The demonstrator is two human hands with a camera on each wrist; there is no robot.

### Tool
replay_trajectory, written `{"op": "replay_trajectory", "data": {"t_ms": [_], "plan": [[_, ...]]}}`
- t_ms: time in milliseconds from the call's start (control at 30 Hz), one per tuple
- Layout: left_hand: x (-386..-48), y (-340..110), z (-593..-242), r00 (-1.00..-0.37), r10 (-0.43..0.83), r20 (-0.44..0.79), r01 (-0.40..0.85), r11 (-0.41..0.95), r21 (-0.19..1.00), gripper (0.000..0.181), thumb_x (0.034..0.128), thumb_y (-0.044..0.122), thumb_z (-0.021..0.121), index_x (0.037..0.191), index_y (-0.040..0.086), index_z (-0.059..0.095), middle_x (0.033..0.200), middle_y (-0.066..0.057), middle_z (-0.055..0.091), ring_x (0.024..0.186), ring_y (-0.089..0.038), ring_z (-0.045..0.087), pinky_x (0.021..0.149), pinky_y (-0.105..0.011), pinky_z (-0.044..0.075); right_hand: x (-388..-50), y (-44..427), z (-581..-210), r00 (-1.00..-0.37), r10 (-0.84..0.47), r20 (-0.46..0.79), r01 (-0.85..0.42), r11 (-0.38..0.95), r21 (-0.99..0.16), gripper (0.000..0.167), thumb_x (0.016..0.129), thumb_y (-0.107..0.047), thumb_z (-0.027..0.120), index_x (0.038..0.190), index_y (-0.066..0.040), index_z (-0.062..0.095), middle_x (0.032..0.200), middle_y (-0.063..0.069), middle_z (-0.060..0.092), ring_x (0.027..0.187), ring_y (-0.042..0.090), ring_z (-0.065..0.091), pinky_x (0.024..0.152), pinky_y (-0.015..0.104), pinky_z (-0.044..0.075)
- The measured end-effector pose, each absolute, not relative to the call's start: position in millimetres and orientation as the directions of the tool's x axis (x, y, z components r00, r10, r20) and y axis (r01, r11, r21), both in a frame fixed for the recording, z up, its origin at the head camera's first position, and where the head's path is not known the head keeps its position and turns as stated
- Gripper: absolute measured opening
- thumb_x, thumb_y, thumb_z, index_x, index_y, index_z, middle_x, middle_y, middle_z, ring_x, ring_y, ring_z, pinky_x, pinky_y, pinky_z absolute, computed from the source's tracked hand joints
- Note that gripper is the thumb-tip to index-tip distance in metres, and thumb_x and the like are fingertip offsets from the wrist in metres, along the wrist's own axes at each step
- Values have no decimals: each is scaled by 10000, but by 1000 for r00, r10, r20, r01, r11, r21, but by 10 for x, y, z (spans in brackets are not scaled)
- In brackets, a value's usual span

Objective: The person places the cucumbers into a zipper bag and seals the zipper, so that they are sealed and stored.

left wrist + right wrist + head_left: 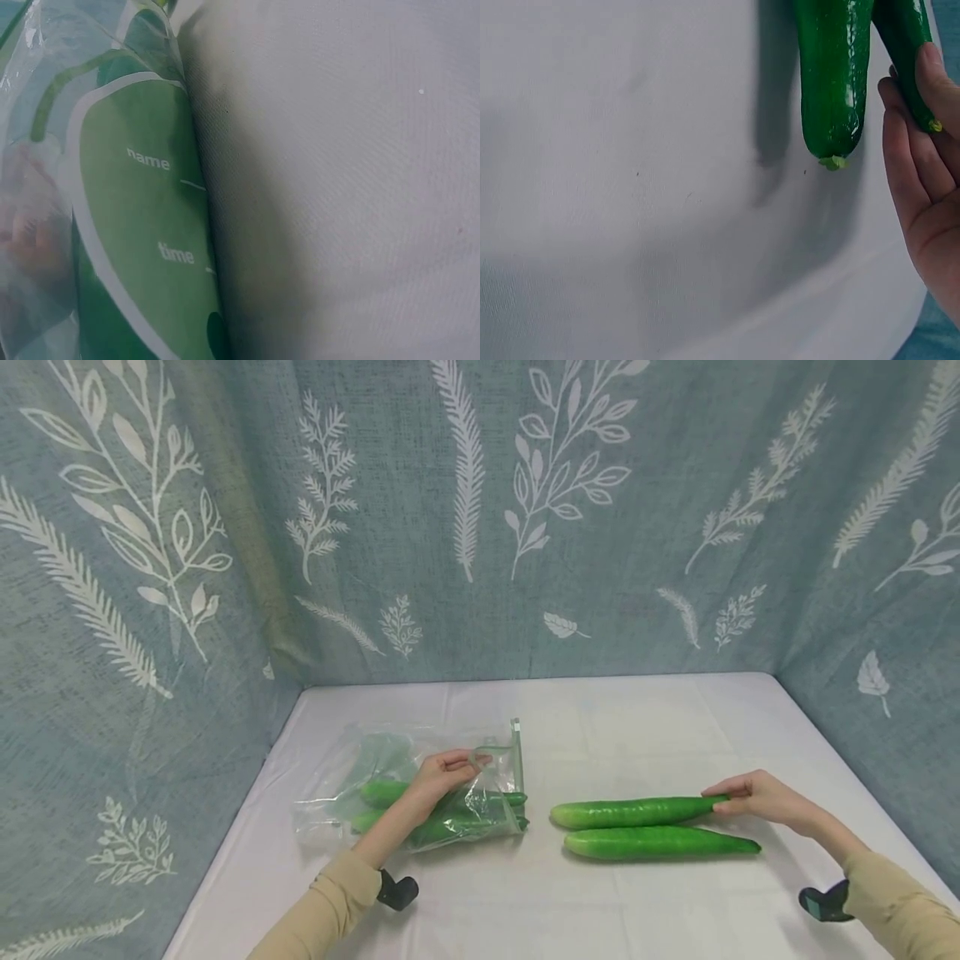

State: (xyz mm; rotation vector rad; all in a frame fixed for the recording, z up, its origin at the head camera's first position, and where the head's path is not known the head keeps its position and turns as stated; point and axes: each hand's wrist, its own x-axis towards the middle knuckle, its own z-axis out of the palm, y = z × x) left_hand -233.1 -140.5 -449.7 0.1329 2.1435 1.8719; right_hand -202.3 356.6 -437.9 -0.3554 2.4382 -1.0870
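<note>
My left hand is at the mouth of a clear zip bag, its fingertips pinching the plastic beside the green zip strip. Two green cucumbers lie side by side inside the bag, partly covered by my arm. In the left wrist view the bag's green printed label reads "name" and "time", and the fingers show only blurred through plastic. My right hand grips the right end of a loose cucumber, thumb on one side and fingers on the other. Just nearer me lies another cucumber.
A white cloth covers the table. Blue-green curtains with white leaf prints stand behind it and on both sides. Small black devices sit at both wrists.
</note>
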Motion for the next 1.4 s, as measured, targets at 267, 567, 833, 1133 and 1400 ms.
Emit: {"op": "replay_trajectory", "data": {"t_ms": [267, 567, 833, 1133, 1400], "plan": [[-2332, -1456, -4570, -952, 305, -35, -10, 82, 997, 464, 822, 304, 719, 1170, 8, 639, 1080, -72, 721, 987, -113, 662, 890, -261, 527, -2013, 3547, -4321, -884, -380, -272, -40, 642, -766, 452, 905, -254, 632, 1229, 58, 589, 1208, 249, 626, 911, -110, 590, 820, 320, 556], [-2311, -1392, -4476, -956, 250, -156, -119, 154, 981, 384, 901, 105, 614, 1245, -56, 564, 1182, -125, 671, 1006, -60, 639, 887, -192, 499, -1997, 3534, -4323, -900, -337, -277, -3, 640, -769, 475, 901, -263, 638, 1243, 60, 576, 1217, 251, 621, 943, -38, 614, 877, 462, 536], [-2326, -1383, -4491, -951, 262, -162, -133, 126, 983, 376, 888, 68, 612, 1242, -49, 568, 1184, -115, 670, 952, -8, 638, 870, -182, 504, -1979, 3520, -4336, -914, -302, -270, 7, 654, -757, 478, 905, -273, 633, 1240, 64, 576, 1226, 257, 613, 1032, 157, 638, 875, 445, 540], [-2324, -1379, -4497, -953, 253, -167, -133, 145, 980, 380, 885, 87, 624, 1241, -36, 574, 1183, -110, 670, 986, -43, 643, 871, -187, 503, -1975, 3509, -4365, -930, -255, -266, 30, 668, -744, 508, 911, -315, 622, 1261, 50, 564, 1215, 236, 629, 1102, 323, 618, 901, 463, 527], [-2311, -1376, -4501, -952, 256, -168, -132, 152, 980, 372, 893, 112, 625, 1242, -12, 584, 1193, -83, 668, 1135, -173, 619, 946, -244, 496, -1981, 3484, -4359, -940, -210, -270, 75, 644, -761, 543, 912, -347, 617, 1293, 33, 544, 1278, 239, 588, 1101, 195, 617, 953, 502, 489]]}}
